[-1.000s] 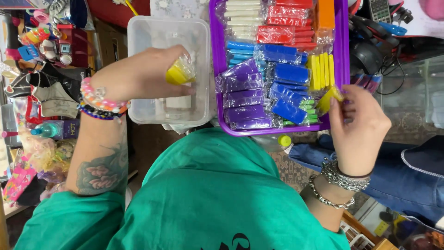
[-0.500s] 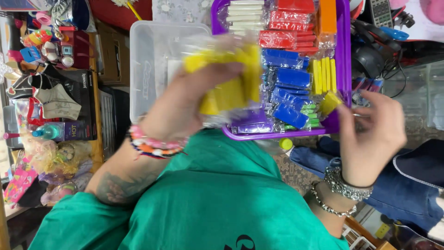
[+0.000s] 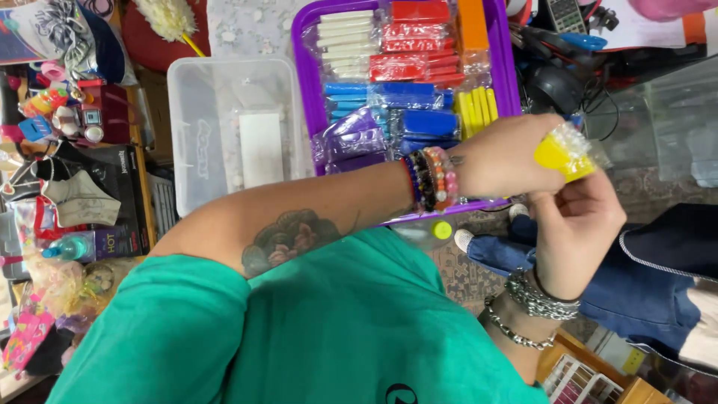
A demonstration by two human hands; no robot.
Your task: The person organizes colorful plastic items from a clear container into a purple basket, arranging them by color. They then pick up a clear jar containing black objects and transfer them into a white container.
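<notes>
My left hand, with beaded bracelets on its wrist, reaches across my body to the right and grips a yellow block in clear plastic wrap. Just below it my right hand, wearing metal chain bracelets, touches the same wrapped block from underneath. Both hands hover at the right edge of a purple tray filled with wrapped blocks in white, red, orange, blue, purple and yellow.
A clear plastic bin with a white block inside stands left of the tray. Cluttered toys and bottles fill the far left. Dark cables and gadgets lie at the upper right, a dark blue garment at the right.
My left hand carried the yellow wrapped block from over the clear bin across to the right. It now meets my right hand beside the tray.
</notes>
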